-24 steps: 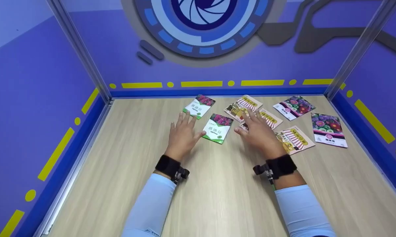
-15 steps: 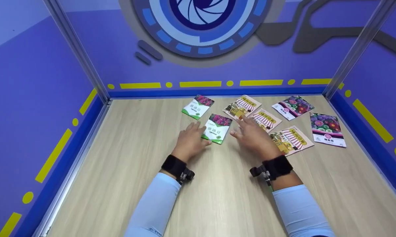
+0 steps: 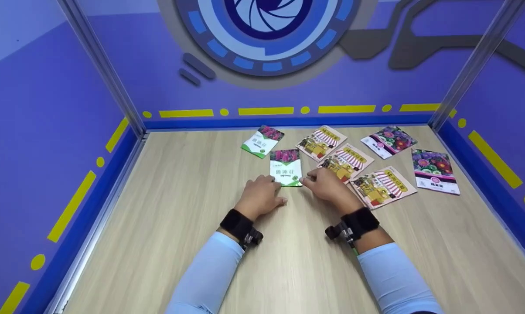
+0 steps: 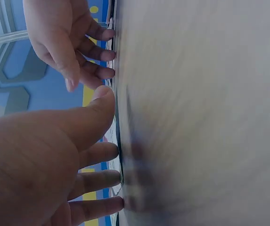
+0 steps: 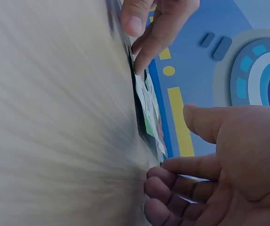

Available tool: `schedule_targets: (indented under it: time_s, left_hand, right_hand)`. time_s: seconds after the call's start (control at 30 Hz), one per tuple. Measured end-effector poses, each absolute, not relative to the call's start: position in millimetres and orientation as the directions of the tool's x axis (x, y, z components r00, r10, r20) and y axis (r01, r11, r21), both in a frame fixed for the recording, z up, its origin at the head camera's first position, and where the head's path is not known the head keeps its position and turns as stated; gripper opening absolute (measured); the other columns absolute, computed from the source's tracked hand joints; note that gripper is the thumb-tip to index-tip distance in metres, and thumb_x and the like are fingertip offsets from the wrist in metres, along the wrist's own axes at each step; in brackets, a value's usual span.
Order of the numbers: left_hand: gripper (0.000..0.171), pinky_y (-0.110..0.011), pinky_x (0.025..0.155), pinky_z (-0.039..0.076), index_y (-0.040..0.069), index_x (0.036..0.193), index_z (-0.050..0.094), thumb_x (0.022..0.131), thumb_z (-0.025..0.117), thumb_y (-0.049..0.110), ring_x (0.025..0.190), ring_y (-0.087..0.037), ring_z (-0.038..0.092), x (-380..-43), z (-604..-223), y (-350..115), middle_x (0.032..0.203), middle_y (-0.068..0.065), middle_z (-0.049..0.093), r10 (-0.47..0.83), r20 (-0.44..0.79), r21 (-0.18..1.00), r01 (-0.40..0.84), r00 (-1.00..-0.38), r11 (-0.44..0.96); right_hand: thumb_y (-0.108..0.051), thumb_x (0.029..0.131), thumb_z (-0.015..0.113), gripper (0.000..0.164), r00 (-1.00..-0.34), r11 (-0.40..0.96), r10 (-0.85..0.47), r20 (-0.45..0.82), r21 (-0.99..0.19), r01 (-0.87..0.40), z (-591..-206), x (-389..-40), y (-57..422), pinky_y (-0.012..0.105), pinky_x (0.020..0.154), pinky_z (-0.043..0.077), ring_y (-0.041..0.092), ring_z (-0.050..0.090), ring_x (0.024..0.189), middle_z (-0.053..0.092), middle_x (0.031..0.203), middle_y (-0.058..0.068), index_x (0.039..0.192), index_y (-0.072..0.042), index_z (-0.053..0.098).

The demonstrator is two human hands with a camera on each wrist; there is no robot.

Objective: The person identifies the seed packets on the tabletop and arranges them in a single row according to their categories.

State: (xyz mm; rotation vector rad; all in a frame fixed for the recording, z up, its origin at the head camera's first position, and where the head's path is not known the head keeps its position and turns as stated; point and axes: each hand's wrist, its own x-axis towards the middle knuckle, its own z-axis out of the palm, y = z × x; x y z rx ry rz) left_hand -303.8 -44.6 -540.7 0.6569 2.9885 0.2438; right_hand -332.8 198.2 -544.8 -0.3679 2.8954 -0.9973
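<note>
Head view: we see the near green packet [image 3: 286, 168] lying on the table [image 3: 192, 196] between the two hands. The left hand [image 3: 259, 197] is at its lower left corner, thumb apart, while the right hand [image 3: 325, 185] reaches its lower right corner with bent fingers. Beyond it, to the left, lies the far green packet [image 3: 262, 141]; to the right are three awning packets [image 3: 345, 161], the middle one partly hidden by the right hand. If that hand swung outward, we think it could knock the middle one askew. Uneven pushing might twist the near green packet or run it into the far one.

Left wrist view: we see the left fingers nearly straight, the thumb clear, nothing gripped. With only fingertips at so thin an edge, we could slip over it or crease it.

Right wrist view: the index finger is fairly straight, the others curled, the thumb well apart; we see nothing pinched. We cannot tell whether the packet's near edge is raised; if so, releasing one side first could leave it crooked.
</note>
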Motion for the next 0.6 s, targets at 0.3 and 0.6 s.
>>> schedule_targets:
  time_s: [0.3,0.6]
  left_hand:
    - [0.046,-0.061,0.112,0.054,0.018,0.119,0.079,0.103,0.071,0.06,0.132,-0.031,0.065,-297.5,-541.5,-37.7,0.146,-0.007,0.07,0.447,-0.033,0.14,0.439,-0.894,0.887]
    - [0.041,-0.058,0.107,0.055,0.018,0.103,0.076,0.103,0.072,0.059,0.128,-0.031,0.066,-293.4,-540.5,-34.7,0.143,-0.008,0.072,0.454,-0.032,0.133,0.447,-0.89,0.885]
  right_hand:
    - [-0.026,0.109,0.069,0.044,-0.977,0.603,-0.167,-0.136,-0.798,0.008,-550.6,-338.4,194.0,0.025,0.062,0.057,0.012,0.066,0.067,0.079,0.097,0.017,0.143,0.002,0.071]
    - [-0.014,0.107,0.07,0.06,-0.974,0.442,-0.135,-0.183,-0.891,0.107,-554.7,-340.7,191.3,0.025,0.062,0.063,0.012,0.077,0.069,0.084,0.1,0.021,0.161,0.006,0.05]
